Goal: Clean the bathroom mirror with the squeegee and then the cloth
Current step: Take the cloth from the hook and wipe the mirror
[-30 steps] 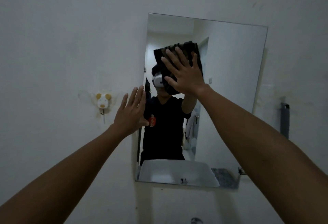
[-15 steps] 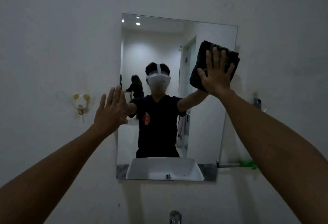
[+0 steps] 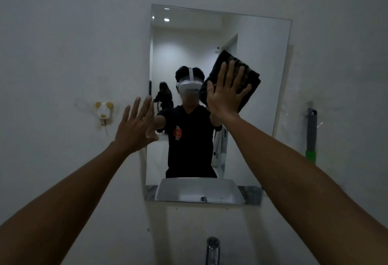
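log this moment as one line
stage: cloth wipe | right hand: pressing cloth on mirror | left hand: open at mirror edge

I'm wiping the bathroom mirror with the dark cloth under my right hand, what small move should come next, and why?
Probably slide the right hand and the cloth sideways toward the mirror's right edge. The flat palm presses the cloth in the middle of the glass, so the right strip and the lower half look uncovered. The left hand braces, fingers straight, at the left edge.
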